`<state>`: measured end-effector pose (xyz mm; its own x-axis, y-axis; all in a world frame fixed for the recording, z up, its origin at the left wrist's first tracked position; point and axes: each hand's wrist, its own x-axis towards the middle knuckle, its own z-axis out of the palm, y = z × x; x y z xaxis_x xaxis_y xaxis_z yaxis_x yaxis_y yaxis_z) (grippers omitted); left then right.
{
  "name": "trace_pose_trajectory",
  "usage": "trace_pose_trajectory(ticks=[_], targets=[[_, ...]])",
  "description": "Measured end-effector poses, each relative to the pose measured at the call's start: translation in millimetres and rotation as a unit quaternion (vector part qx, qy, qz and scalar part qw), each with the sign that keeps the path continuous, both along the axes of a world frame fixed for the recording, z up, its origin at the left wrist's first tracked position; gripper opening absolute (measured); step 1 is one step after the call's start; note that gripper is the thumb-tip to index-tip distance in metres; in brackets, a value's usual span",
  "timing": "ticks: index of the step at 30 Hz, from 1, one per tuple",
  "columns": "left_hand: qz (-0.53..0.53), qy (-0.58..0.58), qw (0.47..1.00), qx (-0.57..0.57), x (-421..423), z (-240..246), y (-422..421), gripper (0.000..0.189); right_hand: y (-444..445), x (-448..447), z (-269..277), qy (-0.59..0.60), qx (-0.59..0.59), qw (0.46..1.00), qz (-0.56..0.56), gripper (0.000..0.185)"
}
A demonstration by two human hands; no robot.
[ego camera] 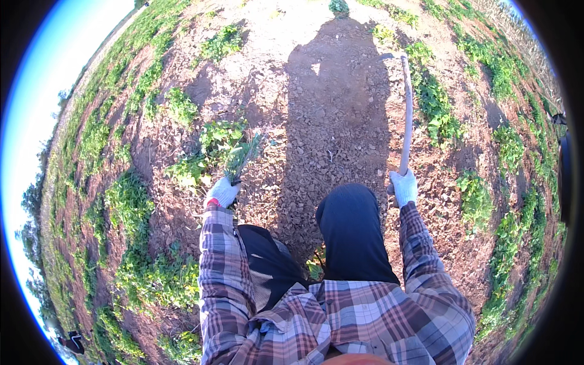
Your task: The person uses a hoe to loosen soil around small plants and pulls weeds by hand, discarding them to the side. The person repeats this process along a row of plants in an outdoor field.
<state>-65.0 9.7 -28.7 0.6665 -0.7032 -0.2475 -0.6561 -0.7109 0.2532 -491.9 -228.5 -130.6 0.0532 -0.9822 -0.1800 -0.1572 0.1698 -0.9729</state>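
Note:
My left hand (223, 191), in a white knit glove with a red band at the wrist, grips a bunch of pulled green weeds (242, 157) by the stem end. The tops point up and away, beside a low leafy crop plant (219, 134). In my right hand (404, 186), gloved alike, is the lower end of a long wooden handle (407, 114). It reaches forward over the soil to a thin metal hoe blade (385, 56), turned left at its far end. Part of the blade blends into my shadow.
Dry, cloddy soil (337, 155) lies before my knees. Rows of leafy plants (130, 205) run along the left, and another row (431, 105) stands right of the handle. One small plant (315, 267) shows between my legs. A dark object (565, 178) cuts the right rim.

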Motion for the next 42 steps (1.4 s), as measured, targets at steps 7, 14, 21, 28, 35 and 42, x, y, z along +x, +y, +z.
trace_pose_trajectory(ticks=[7,14,21,28,35,42], targets=[[-0.013,-0.026,0.999,0.044,11,-15,3,0.053,20,7,-62,0.389,0.030,0.920,0.036,0.046],[-0.036,-0.026,0.998,0.051,-9,-6,-11,0.055,120,-64,-133,0.141,0.122,0.978,0.098,0.035],[-0.057,-0.032,0.997,0.049,-18,6,-14,0.054,118,-63,-96,-0.071,0.234,0.969,0.031,0.022],[-0.082,-0.009,0.994,0.069,-5,2,3,0.053,114,-23,-31,0.131,0.101,0.984,0.068,0.024],[-0.108,-0.016,0.994,0.024,2,-24,-10,0.041,98,-29,-60,0.292,-0.027,0.954,0.060,0.041],[-0.121,-0.013,0.992,0.032,-6,-25,-15,0.035,112,-24,-85,0.366,-0.030,0.924,0.106,0.041]])
